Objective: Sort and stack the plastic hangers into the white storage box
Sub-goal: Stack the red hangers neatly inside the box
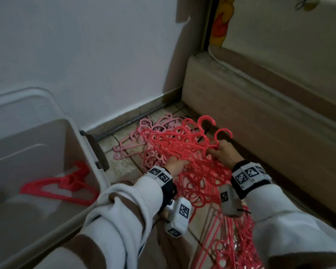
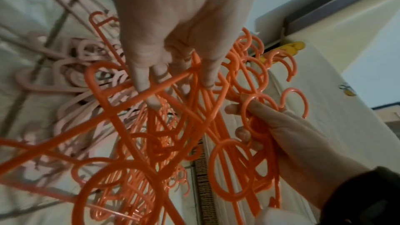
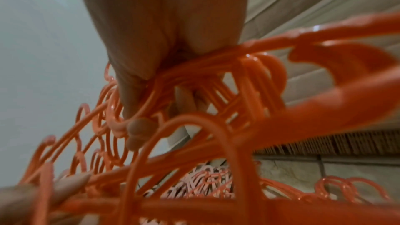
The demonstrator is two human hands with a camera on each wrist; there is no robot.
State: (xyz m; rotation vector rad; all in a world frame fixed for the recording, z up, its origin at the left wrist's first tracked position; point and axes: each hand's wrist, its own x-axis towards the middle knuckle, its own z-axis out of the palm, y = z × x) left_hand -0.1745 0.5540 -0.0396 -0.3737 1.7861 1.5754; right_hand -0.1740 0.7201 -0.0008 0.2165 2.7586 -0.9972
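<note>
A tangled bunch of red plastic hangers (image 1: 184, 150) is lifted over the tiled floor in front of me. My right hand (image 1: 220, 152) grips several of their necks just below the hooks (image 3: 257, 67); its curled fingertips (image 3: 135, 132) wrap round them. My left hand (image 1: 177, 165) reaches into the tangle from the left with straight fingers (image 2: 140, 78) pushed between the bars, and I see no grip. Pale pink hangers (image 1: 132, 142) lie on the floor behind. The white storage box (image 1: 37, 136) stands at the left with a few red hangers (image 1: 62, 184) in its bottom.
The box's lid (image 1: 17, 101) leans on the white wall (image 1: 85, 55) behind it. A beige bed base (image 1: 250, 113) runs along the right. More red hangers (image 1: 235, 241) lie on the tiles (image 1: 120, 167) by my right forearm. A dark latch (image 1: 97, 150) sticks out from the box rim.
</note>
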